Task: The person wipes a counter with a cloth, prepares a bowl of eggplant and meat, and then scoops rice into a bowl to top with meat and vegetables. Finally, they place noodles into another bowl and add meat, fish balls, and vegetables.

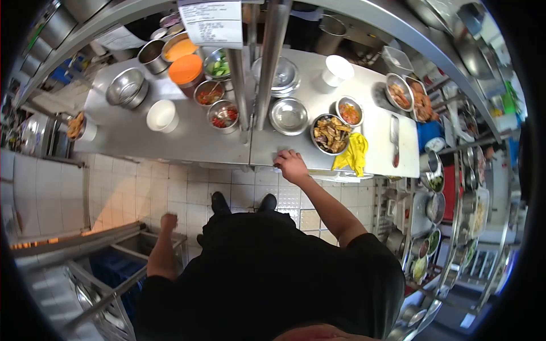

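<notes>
Fingers (285, 154) of the right hand (293, 165) curl at the front of the metal counter (265, 146).

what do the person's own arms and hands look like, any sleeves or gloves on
The person wears a black short-sleeved fabric top, with no print or marking visible on its sleeves. Both forearms are uncovered. The right hand shows no glove, and no watch or bracelet is visible on that wrist. The left hand also looks gloveless, but is too small and blurred for finer detail.
</notes>
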A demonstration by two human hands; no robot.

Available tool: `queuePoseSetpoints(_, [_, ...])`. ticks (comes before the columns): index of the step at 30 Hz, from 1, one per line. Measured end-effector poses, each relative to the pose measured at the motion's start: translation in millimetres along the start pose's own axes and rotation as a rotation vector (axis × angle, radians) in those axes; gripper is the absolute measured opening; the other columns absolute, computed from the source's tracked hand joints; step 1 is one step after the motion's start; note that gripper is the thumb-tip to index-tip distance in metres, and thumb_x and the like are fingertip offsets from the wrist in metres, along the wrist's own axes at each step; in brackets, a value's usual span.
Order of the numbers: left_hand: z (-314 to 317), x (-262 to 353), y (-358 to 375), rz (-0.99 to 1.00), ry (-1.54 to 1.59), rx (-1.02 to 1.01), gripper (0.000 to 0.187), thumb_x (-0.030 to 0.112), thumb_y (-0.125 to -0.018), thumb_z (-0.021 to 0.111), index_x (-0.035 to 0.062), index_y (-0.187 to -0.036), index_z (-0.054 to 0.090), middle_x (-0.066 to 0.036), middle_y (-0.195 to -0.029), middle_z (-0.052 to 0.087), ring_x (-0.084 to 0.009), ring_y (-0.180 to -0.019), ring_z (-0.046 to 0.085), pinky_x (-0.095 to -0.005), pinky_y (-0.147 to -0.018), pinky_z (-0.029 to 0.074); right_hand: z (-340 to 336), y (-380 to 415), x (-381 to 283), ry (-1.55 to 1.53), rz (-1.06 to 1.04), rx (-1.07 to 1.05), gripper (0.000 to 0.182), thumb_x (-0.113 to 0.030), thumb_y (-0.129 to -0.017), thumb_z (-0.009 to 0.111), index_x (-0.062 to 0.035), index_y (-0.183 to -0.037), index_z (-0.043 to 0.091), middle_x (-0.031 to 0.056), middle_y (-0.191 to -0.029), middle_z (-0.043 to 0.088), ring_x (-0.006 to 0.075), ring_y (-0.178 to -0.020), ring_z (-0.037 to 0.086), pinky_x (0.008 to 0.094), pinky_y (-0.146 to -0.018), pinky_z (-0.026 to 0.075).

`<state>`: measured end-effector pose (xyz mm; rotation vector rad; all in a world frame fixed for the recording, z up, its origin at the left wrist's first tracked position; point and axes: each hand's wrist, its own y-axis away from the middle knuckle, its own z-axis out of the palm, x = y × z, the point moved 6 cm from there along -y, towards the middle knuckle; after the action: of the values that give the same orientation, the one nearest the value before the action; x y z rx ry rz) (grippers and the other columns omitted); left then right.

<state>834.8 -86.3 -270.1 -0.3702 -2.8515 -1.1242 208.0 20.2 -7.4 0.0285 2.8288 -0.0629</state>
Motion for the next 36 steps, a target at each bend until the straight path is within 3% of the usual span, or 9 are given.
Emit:
queuePoseSetpoints(1, [13.5, -3.2, 24.3, -0.102, 0.110, -0.114, 0.014, 0.024, -0.074, 0.065, 0.0146, -0.084, 0.069, -0.006, -0.085, 0.069, -0.0232, -0.075, 0.067, -0.0382, -0.061, 0.054, -1.4, 2.6, 7.3, -0.015, 0.046, -0.003, 0.017, -0.018, -0.081, 0.060, -0.0176, -0.097, 0.064, 0.0042, -0.106, 0.056, 0.0272, -0.104, 0.051, 0.0409, -0.085, 0.042])
queuePoseSetpoints(2, [-6.7, 26.6, 55.7, 0.206, -0.630, -0.181, 0.021, 0.024, -0.073, 0.067, 0.0160, -0.092, 0.068, -0.005, -0.089, 0.069, -0.0221, -0.078, 0.067, -0.0386, -0.061, 0.054, -4.7, 4.1, 9.7, -0.035, 0.089, -0.004, 0.016, -0.018, -0.081, 0.061, -0.0178, -0.097, 0.064, 0.0042, -0.104, 0.057, 0.0271, -0.103, 0.052, 0.0413, -0.085, 0.042])
queuePoseSetpoints(9, [-15.5, -4.8, 49.5, 0.626, -0.558, 0.157, 0.024, 0.032, -0.080, 0.063, 0.0109, -0.092, 0.064, -0.007, -0.085, 0.065, -0.0209, -0.079, 0.065, -0.0374, -0.066, 0.052, -124.2, 20.4, 61.5, 0.155, 0.411, 0.469, 0.023, -0.015, -0.072, 0.069, -0.0060, -0.094, 0.066, 0.0131, -0.087, 0.065, 0.0326, -0.081, 0.061, 0.0426, -0.074, 0.047])
queuePoseSetpoints(12, [-72.0, -22.8, 28.0, 0.075, 0.542, 0.234, 0.029, 0.031, -0.087, 0.054, 0.0049, -0.080, 0.063, -0.009, -0.070, 0.065, -0.0213, -0.058, 0.063, -0.0357, -0.063, 0.051, -164.8, 4.1, 26.8, 0.311, 0.343, 0.659, 0.031, -0.018, -0.073, 0.071, -0.0073, -0.102, 0.064, 0.0127, -0.095, 0.063, 0.0333, -0.086, 0.058, 0.0423, -0.075, 0.046])
queuePoseSetpoints(15, [-160.5, 17.6, 55.8, -0.293, 0.834, 0.335, 0.027, 0.028, -0.087, 0.055, 0.0024, -0.081, 0.062, -0.011, -0.069, 0.065, -0.0210, -0.059, 0.064, -0.0366, -0.063, 0.050, -162.4, -16.4, 8.9, 0.159, 0.159, 0.679, 0.026, -0.015, -0.075, 0.070, -0.0090, -0.099, 0.063, 0.0121, -0.093, 0.062, 0.0325, -0.081, 0.058, 0.0413, -0.073, 0.046])
queuePoseSetpoints(19, [-216.7, 74.0, 46.7, 0.042, 0.611, 0.921, 0.022, 0.022, -0.084, 0.061, 0.0041, -0.097, 0.058, -0.015, -0.076, 0.064, -0.0230, -0.071, 0.063, -0.0362, -0.065, 0.049, -126.8, -45.8, -26.6, -0.134, 0.067, 0.581, 0.014, -0.012, -0.076, 0.069, -0.0072, -0.088, 0.066, 0.0112, -0.081, 0.064, 0.0293, -0.074, 0.062, 0.0390, -0.068, 0.049])
queuePoseSetpoints(27, [-258.8, 189.7, -32.3, 0.324, 0.998, 0.737, 0.016, 0.019, -0.089, 0.060, 0.0044, -0.095, 0.058, -0.004, -0.067, 0.058, -0.0138, -0.061, 0.053, -0.0301, -0.058, 0.045, -39.1, -76.4, -95.9, -0.435, 0.224, 0.291, 0.014, -0.020, -0.083, 0.063, -0.0120, -0.091, 0.070, 0.0106, -0.094, 0.068, 0.0313, -0.079, 0.064, 0.0384, -0.071, 0.052])
queuePoseSetpoints(31, [-266.1, 207.1, -30.4, 0.424, 1.078, 0.594, 0.018, 0.022, -0.090, 0.059, 0.0035, -0.088, 0.058, -0.002, -0.063, 0.054, -0.0077, -0.054, 0.048, -0.0245, -0.050, 0.041, -49.4, -43.8, -65.5, -0.465, 0.495, 0.540, 0.016, -0.024, -0.083, 0.064, -0.0104, -0.087, 0.072, 0.0119, -0.086, 0.068, 0.0289, -0.065, 0.064, 0.0373, -0.062, 0.051])
queuePoseSetpoints(36, [-223.6, 160.0, -40.9, 0.388, 1.050, 0.529, 0.019, 0.019, -0.090, 0.056, 0.0037, -0.078, 0.056, 0.000, -0.059, 0.051, -0.0091, -0.053, 0.048, -0.0258, -0.049, 0.042, -81.4, 52.2, 88.0, -0.377, 0.887, 1.074, 0.021, -0.026, -0.080, 0.068, -0.0060, -0.081, 0.073, 0.0141, -0.073, 0.068, 0.0239, -0.063, 0.066, 0.0332, -0.061, 0.050])
